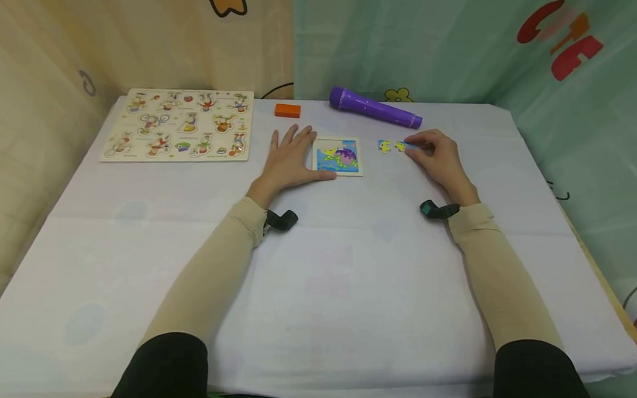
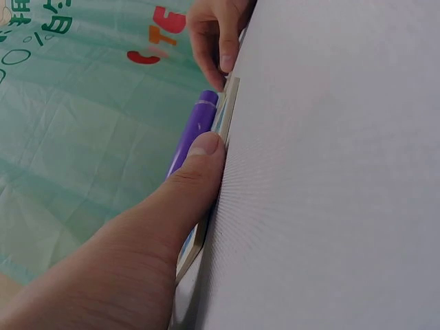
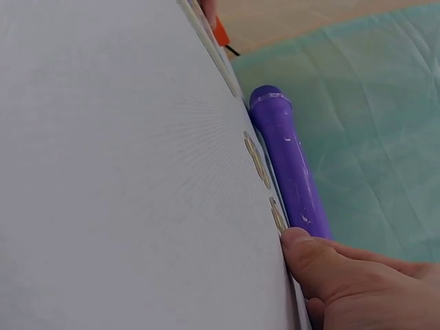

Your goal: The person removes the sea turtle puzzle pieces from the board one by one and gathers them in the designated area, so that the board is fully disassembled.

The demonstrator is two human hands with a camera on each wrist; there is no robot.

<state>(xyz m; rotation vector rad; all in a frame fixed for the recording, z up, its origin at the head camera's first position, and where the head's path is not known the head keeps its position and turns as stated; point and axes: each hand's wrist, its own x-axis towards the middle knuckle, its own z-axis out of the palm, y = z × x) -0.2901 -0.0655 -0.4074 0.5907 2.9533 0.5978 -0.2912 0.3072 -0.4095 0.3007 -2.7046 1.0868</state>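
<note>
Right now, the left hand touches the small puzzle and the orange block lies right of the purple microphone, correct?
The head view shows the orange block left of the purple microphone, not right. The left hand does touch the small puzzle.

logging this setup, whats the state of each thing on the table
Small square pale-framed picture puzzle: flat, picture up
Left hand: fingers spread, touching its frame
Small blue-and-yellow jigsaw pieces: loose, outside the frame
Right hand: pinching another blue piece
Long purple microphone: lying on its side
Orange rectangular block: flat
Large beige picture board: flat
</note>
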